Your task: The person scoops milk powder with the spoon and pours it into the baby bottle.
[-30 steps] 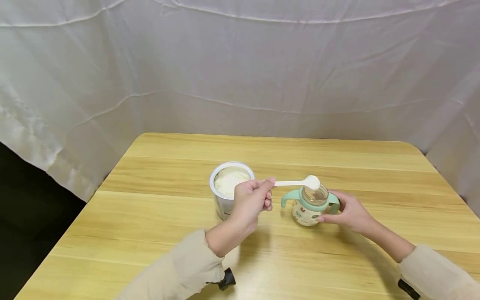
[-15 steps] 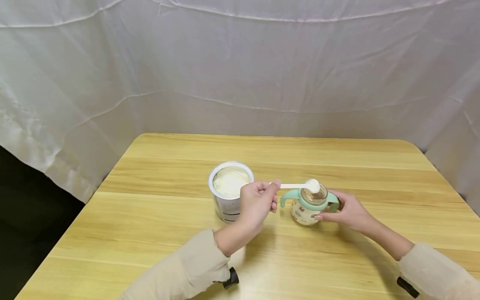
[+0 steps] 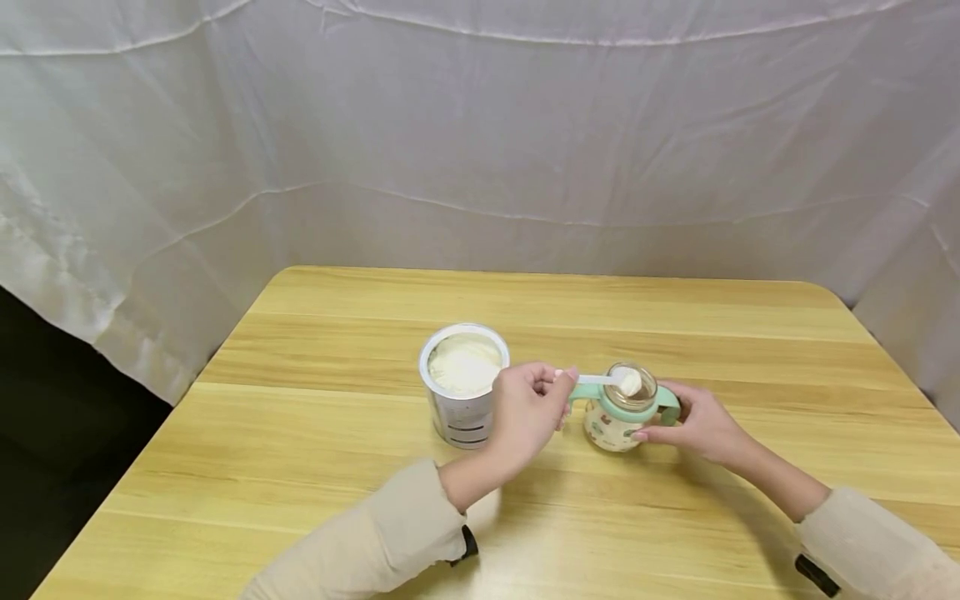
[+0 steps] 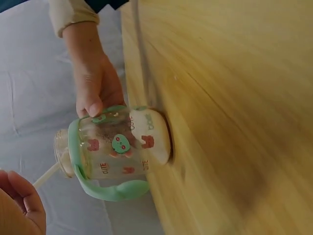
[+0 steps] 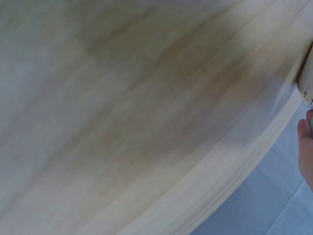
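Observation:
My left hand (image 3: 528, 410) pinches the handle of a white measuring scoop (image 3: 597, 380). The scoop's bowl, with pale powder in it, is tipped at the open mouth of a baby bottle (image 3: 609, 429). That bottle stands upright, clear with printed animal faces and a mint-green collar with two handles. My right hand (image 3: 703, 425) grips its right side, thumb in front and fingers behind. In the left wrist view whitish contents show at the base of the bottle (image 4: 117, 142), and the scoop handle (image 4: 47, 175) enters its neck. The right wrist view catches only part of my right hand (image 5: 306, 149).
An open silver can (image 3: 459, 419) of cream-coloured powder stands left of the bottle, partly behind my left hand. Both stand on a wooden table (image 3: 300, 433), with a pale curtain (image 3: 480, 150) hanging behind it.
My left hand has moved right and slightly down with the scoop, whose bowl has gone from above the bottle's rim to tipped in its mouth. The right hand and bottle stay put.

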`<state>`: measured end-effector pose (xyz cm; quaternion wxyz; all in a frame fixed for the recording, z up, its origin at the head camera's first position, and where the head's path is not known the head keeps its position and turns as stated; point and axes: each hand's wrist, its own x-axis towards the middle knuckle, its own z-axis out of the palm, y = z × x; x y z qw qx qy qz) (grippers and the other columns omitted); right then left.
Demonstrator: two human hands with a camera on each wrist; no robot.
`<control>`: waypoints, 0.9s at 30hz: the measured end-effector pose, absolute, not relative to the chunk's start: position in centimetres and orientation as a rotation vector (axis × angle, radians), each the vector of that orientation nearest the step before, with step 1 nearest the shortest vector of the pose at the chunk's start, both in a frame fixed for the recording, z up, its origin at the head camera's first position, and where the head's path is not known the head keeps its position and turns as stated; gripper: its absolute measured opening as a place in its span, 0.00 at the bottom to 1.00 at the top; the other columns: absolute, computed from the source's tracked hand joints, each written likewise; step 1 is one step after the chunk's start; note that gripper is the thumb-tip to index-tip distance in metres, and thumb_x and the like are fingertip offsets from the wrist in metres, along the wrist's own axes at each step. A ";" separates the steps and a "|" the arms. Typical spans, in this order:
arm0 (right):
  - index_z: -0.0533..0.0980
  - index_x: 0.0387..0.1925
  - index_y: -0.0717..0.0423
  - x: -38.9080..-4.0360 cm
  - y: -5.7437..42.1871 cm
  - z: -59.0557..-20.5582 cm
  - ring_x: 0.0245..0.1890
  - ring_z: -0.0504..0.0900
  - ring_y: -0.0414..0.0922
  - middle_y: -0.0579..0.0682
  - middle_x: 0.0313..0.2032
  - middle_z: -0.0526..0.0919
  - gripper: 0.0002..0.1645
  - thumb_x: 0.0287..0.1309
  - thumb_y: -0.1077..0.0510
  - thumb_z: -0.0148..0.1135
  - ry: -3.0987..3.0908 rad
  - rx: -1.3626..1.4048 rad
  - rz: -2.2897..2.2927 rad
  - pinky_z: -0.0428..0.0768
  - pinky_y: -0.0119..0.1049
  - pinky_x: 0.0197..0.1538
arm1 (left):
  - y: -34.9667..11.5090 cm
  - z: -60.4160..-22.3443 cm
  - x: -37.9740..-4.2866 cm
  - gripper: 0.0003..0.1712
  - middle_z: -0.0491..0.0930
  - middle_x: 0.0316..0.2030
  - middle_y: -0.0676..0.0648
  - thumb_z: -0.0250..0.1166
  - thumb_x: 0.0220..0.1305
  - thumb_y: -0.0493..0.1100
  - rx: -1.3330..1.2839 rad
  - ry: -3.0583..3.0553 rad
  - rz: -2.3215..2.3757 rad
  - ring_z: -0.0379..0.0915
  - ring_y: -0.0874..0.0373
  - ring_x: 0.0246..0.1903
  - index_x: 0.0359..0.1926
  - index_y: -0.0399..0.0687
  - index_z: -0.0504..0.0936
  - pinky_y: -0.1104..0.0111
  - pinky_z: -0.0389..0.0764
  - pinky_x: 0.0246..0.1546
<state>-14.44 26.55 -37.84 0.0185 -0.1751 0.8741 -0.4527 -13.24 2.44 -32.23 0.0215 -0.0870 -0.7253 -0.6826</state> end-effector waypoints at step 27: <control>0.71 0.54 0.66 -14.5 26.6 -38.1 0.34 0.77 0.29 0.21 0.38 0.77 0.33 0.43 0.63 0.72 2.706 -0.594 -1.431 0.79 0.25 0.33 | 1.7 -33.1 -13.1 0.05 0.82 0.22 0.55 0.66 0.56 0.41 -1.210 -1.854 -0.347 0.78 0.69 0.22 0.28 0.45 0.79 0.86 0.77 0.28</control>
